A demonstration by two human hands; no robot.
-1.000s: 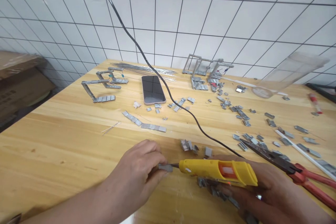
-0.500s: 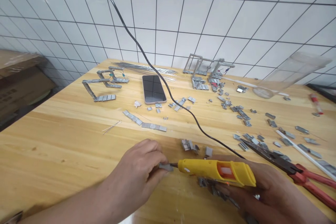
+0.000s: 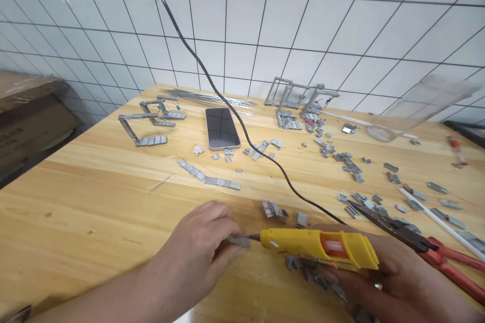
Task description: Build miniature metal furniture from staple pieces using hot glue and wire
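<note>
My left hand (image 3: 206, 245) pinches a small grey metal piece (image 3: 241, 241) between thumb and fingers. The yellow hot glue gun (image 3: 314, 247) is in my right hand (image 3: 386, 272), its dark nozzle pointing left at the metal piece's right end. Whether the tip touches it, I cannot tell. Beneath the gun lie several more metal pieces (image 3: 314, 278), partly hidden by it and by my hand. A small cluster of bent metal pieces (image 3: 273, 210) rests just beyond the nozzle.
A black cable (image 3: 250, 144) crosses from the upper left to the gun. Red-handled snips (image 3: 428, 247) lie at right among scattered metal bits. Behind are a phone (image 3: 222, 127), thin wires (image 3: 212, 97), small metal frames (image 3: 151, 140) and a clear plastic jar (image 3: 420, 106).
My right hand has drawn the glue gun slightly to the right, so its nozzle sits nearer the metal piece's right end. My left hand has stayed still.
</note>
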